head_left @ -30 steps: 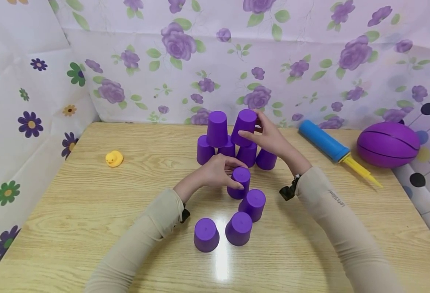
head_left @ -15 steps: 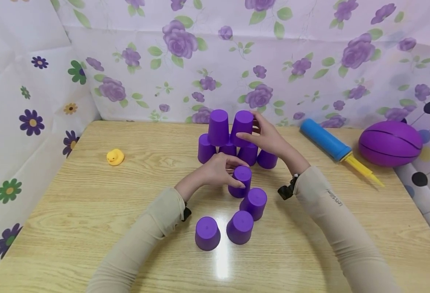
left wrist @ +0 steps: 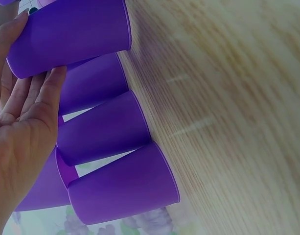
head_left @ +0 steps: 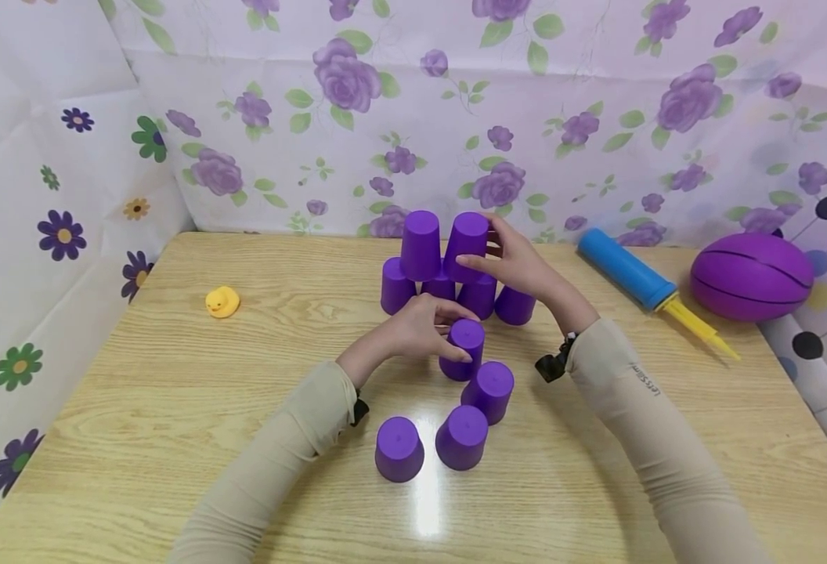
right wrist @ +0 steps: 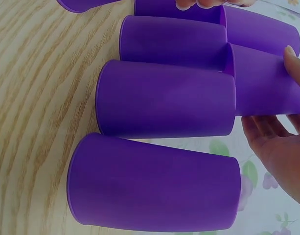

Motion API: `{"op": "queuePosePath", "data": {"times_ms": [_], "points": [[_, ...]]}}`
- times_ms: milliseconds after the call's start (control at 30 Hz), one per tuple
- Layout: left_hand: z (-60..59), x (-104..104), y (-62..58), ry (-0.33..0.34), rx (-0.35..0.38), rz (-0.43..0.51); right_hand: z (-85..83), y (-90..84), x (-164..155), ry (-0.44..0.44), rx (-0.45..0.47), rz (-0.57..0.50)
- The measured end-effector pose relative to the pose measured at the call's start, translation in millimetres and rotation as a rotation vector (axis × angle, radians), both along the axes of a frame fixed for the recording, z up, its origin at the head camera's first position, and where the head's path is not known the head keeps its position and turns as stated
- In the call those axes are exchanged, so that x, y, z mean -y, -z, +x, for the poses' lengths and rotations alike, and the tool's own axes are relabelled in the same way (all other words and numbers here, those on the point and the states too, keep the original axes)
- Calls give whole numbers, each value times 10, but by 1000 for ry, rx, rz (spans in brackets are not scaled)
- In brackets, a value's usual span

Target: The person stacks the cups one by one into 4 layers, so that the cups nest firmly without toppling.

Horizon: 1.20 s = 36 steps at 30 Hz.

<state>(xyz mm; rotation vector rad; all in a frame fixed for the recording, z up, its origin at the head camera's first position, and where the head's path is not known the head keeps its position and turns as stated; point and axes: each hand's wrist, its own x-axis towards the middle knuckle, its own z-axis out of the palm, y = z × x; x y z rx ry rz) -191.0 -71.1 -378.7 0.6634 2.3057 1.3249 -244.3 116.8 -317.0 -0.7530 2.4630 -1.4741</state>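
- Both arms wear long, close-fitting beige sleeves that end at the wrists.
- The right sleeve carries small dark lettering along the forearm, too small to read.
- A black strap sits at the right wrist; another black strap shows at the left wrist.
- The left hand and right hand are bare.

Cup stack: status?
Left hand grips loose cup. Right hand holds second-tier cup on stack. Three cups loose in front.
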Motion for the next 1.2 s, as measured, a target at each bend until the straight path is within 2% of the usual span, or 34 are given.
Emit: {"op": "queuePosePath", "data": {"times_ms": [333, 500, 667, 800, 933, 1033, 1200], "points": [[-15, -23, -11, 2, 3, 1, 5, -13, -90, 11, 32, -25], [-17, -30, -7, 4, 4, 14, 70, -53, -174, 33, -9, -22], [8, -17, -2, 7, -31, 14, 220, -64, -233, 80, -93, -29], [56, -20, 10, 27, -69, 27, 368, -53, -274, 142, -233, -94], [98, -52, -2, 31, -103, 50, 468, -34, -307, 156, -358, -131], [110, -78, -71, 31, -146, 62, 554, 7, -333, 130, -401, -138], [113, -87, -266, 40, -256, 70, 753, 93, -394, 69, -491, -128]]}}
